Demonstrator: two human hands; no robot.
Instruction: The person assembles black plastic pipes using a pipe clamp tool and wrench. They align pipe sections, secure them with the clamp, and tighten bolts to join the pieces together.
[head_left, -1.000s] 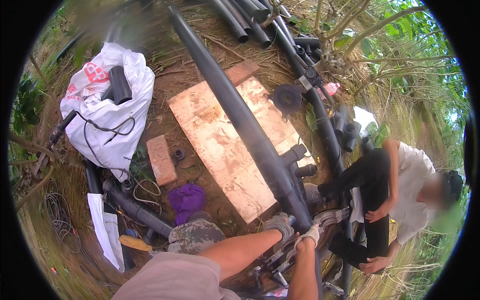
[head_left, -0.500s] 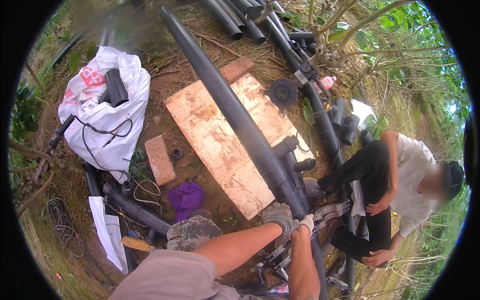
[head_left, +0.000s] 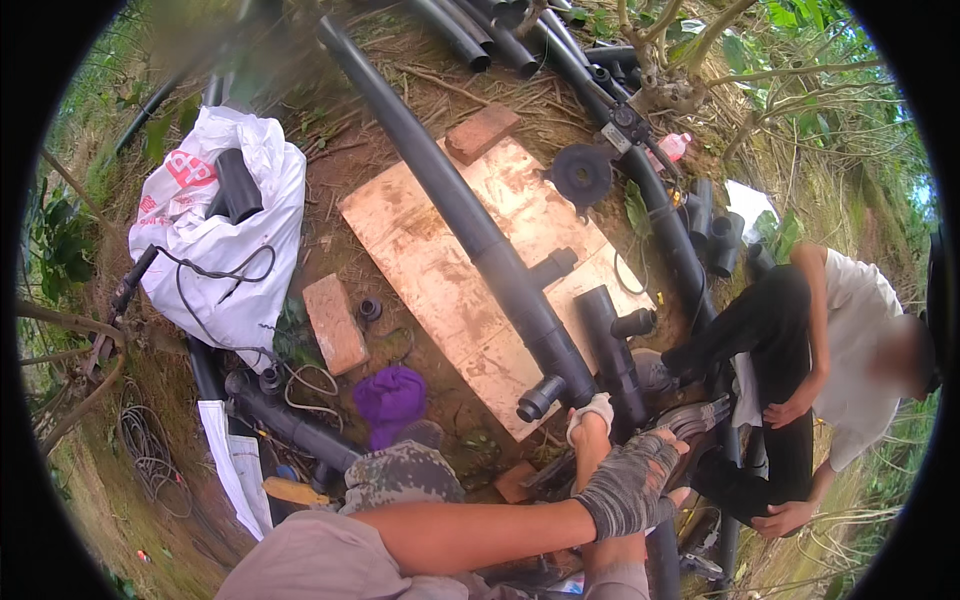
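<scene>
A long black pipe (head_left: 450, 200) slants across a wooden board (head_left: 400, 220), with short side branches near its lower end. My right hand (head_left: 590, 417), in a pale glove, is closed on that lower end; its fingers are partly hidden. My left hand (head_left: 632, 485), in a grey fingerless glove, crosses over my right forearm. Its fingers are apart beside curved metal clamps (head_left: 695, 418), and I see nothing held in it. Just right of the pipe's end stands a black tee fitting (head_left: 612, 350) with a side branch.
Another person (head_left: 850, 340) sits at the right, hands over the knees. A white sack (head_left: 225, 270) with black pipe pieces, a brick (head_left: 335, 325) and a purple cloth (head_left: 390, 395) lie at the left. More black pipes (head_left: 670, 240) and a round black disc (head_left: 582, 176) lie beyond the board.
My left hand has come off the pipe and moved right, across my right forearm. The pipe's lower end now shows its side branches, apart from the tee fitting. My right hand has moved slightly up-left.
</scene>
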